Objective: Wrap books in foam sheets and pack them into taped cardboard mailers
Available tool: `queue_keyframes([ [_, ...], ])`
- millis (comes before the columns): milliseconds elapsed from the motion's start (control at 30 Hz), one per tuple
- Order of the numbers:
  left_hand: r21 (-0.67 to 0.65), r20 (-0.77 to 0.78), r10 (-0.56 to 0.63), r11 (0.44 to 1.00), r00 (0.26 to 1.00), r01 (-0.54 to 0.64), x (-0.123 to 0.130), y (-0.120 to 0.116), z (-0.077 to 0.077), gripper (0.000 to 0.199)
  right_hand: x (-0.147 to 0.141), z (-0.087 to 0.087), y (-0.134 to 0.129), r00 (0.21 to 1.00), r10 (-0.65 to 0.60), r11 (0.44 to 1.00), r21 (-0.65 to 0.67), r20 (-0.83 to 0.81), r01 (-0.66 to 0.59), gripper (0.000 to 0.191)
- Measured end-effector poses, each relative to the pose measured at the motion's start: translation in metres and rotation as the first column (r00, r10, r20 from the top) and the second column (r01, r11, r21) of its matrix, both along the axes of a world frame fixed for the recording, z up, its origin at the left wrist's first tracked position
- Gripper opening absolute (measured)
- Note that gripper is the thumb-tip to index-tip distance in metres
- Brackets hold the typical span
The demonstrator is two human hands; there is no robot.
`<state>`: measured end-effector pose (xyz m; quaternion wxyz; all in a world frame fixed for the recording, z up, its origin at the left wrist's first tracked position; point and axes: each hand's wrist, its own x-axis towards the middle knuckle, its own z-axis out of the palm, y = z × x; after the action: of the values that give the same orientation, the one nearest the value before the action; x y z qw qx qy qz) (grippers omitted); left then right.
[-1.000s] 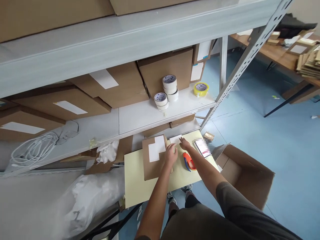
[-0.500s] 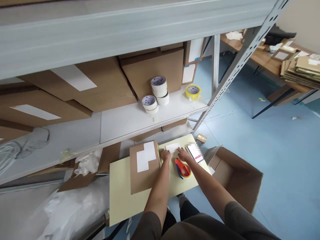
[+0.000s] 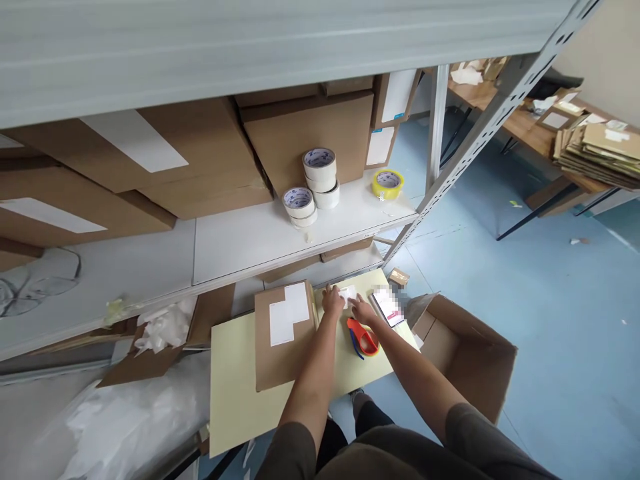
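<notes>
A small white paper [image 3: 347, 294] lies on the pale yellow board [image 3: 235, 407], between my two hands. My left hand [image 3: 333, 300] is at the paper's left edge with its fingers bent; whether it grips the paper is too small to tell. From the right, my right hand [image 3: 361, 310] touches the paper with its fingers apart. A brown carton [image 3: 275, 370] with white labels [image 3: 281, 323] stands left of my left hand. Just below my right hand is the red and blue tape dispenser [image 3: 367, 341]. A phone [image 3: 389, 307] lies to the right.
White tape rolls [image 3: 320, 167] and a yellow tape roll [image 3: 387, 185] sit on the shelf [image 3: 240, 250] beyond the board. An open carton [image 3: 480, 363] stands on the floor at right. White plastic [image 3: 125, 420] lies at lower left.
My left hand has moved slightly up and onto the left part of the white paper. My right hand has shifted a little toward it. The view has moved slightly.
</notes>
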<state>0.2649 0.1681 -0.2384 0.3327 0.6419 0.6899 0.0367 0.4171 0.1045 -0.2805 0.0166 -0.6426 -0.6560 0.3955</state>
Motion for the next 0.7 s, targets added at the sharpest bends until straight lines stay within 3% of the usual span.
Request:
queue_keyframes([
  [100, 0.036, 0.038, -0.224, 0.974, 0.974, 0.223, -0.009, 0.009, 0.013, 0.015, 0.006, 0.003, 0.004, 0.984, -0.134, 0.983, 0.109, -0.119, 0.147, 0.071],
  [167, 0.067, 0.11, -0.348, 0.937, 0.931, 0.342, -0.018, 0.012, 0.022, 0.008, 0.009, 0.011, 0.007, 0.954, -0.182, 0.94, 0.243, -0.239, 0.24, 0.075],
  [267, 0.077, 0.237, -0.423, 0.906, 0.875, 0.417, -0.033, 0.014, 0.038, 0.008, 0.016, 0.033, 0.011, 0.92, -0.117, 0.905, 0.342, -0.374, 0.254, 0.051],
  [333, 0.057, 0.302, -0.417, 0.906, 0.857, 0.42, -0.041, 0.016, 0.049, 0.014, 0.023, 0.051, 0.012, 0.89, -0.107, 0.934, 0.263, -0.443, 0.243, 0.03],
  [400, 0.034, 0.352, -0.41, 0.904, 0.841, 0.426, -0.047, 0.02, 0.06, 0.025, 0.031, 0.069, 0.012, 0.838, -0.173, 0.959, 0.107, -0.518, 0.264, 0.033],
  [500, -0.015, 0.43, -0.369, 0.91, 0.824, 0.415, -0.052, 0.026, 0.076, 0.037, 0.046, 0.093, 0.008, 0.741, -0.286, 0.951, -0.083, -0.607, 0.299, 0.044],
  [700, -0.211, 0.598, -0.208, 0.891, 0.774, 0.403, -0.048, 0.033, 0.094, 0.046, 0.066, 0.124, -0.002, 0.679, -0.331, 0.933, -0.121, -0.656, 0.339, 0.047],
])
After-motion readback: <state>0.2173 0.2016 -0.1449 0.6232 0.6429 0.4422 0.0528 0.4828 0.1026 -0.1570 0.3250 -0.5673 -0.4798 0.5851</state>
